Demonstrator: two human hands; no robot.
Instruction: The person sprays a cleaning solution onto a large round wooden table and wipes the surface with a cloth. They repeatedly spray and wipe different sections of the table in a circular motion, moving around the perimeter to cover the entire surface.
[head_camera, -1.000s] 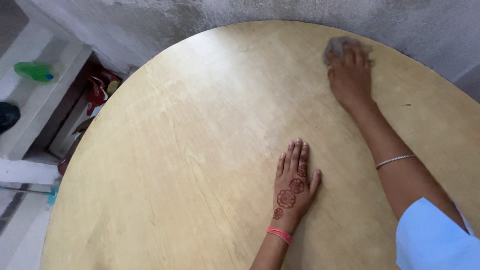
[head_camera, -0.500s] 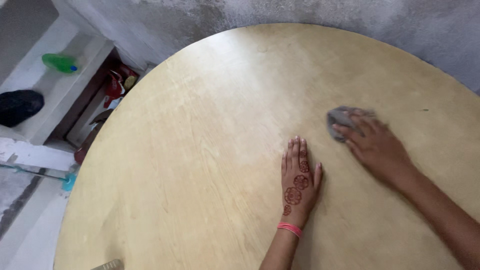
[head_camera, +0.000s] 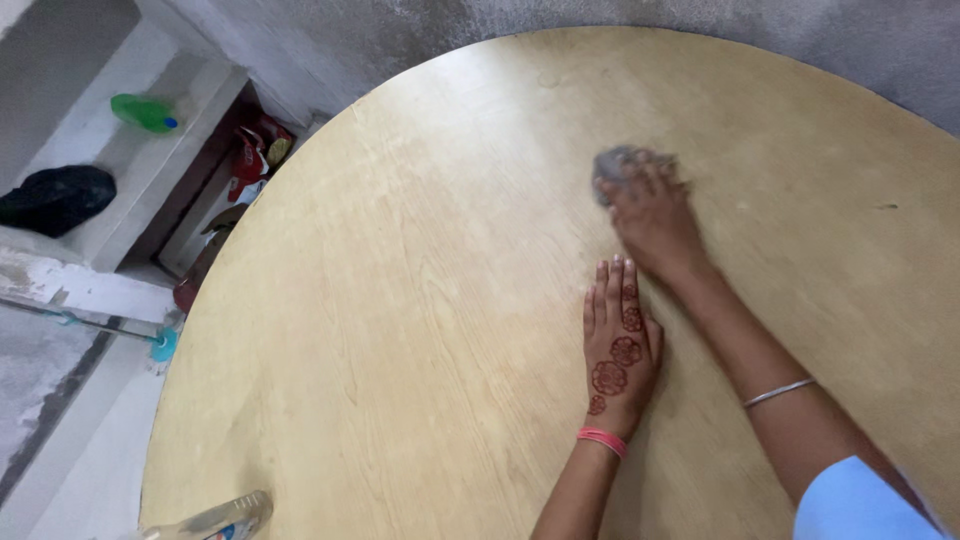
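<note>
While pressed flat on the round wooden table (head_camera: 400, 330), seen from the head camera:

Left hand (head_camera: 618, 350): palm down on the tabletop, fingers straight and together, gripping nothing; dark red flower patterns on the back, pink bangle (head_camera: 602, 441) at the wrist; near the table's middle, slightly toward the near edge.

Right hand (head_camera: 650, 215): laid over a grey cloth (head_camera: 612, 166), fingers spread and bent down onto it, pressing it to the wood (blurred, so hard to tell whether curled around the cloth or merely flat on top); just beyond the left hand's fingertips, farther across the table.

Grey cloth: small, crumpled, on the tabletop under the right fingertips, only its far edge showing; close to the table's centre.

Right arm: crossing the table from the near right edge, thin silver bracelet (head_camera: 778, 392) on the forearm, pale blue sleeve (head_camera: 860, 505) at the bottom.

Table: pale yellow wood grain, round, rim close to a rough grey wall (head_camera: 400, 40) on the far side.

Clear bottle (head_camera: 215, 520): lying at the table's near left rim, partly cut off.

Beyond the table's left edge: white shelf (head_camera: 110, 170) with a green bottle (head_camera: 145, 112) on its side and a dark bundle (head_camera: 55, 198); red and mixed packets (head_camera: 250, 160) lower down.
</note>
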